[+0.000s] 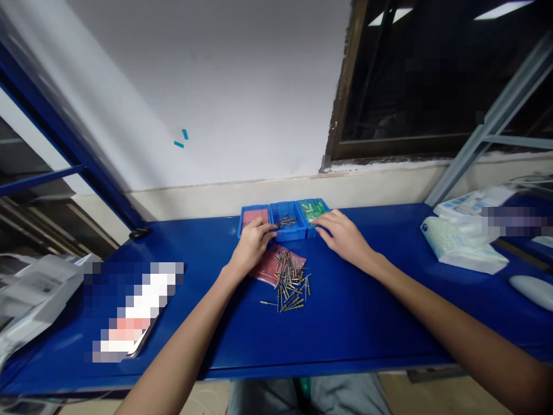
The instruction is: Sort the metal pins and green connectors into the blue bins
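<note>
Three small blue bins stand side by side at the back of the table. The left bin (pixel 240 222) holds pink sheets or bags, the middle bin (pixel 291 234) several rivets, and the right bin (pixel 311 231) green and clear pieces. My left hand (pixel 254 245) is closed at the front where the left and middle bins meet, its fingertips bent against the edge. With fingers over the rim and thumb in front, my right hand (pixel 343 233) grips the right bin's front corner. Nearer me, a pile of metal blind rivets (pixel 288 276) lies partly on a pink plastic bag (pixel 265 270).
A blurred-out flat device (pixel 142 311) lies on the blue table (pixel 345 328) at left, beside white packaging (pixel 43 294). To the right are a tissue pack (pixel 464 248) and a white rounded object (pixel 533 290). Frame posts flank the table, and a wall rises behind it.
</note>
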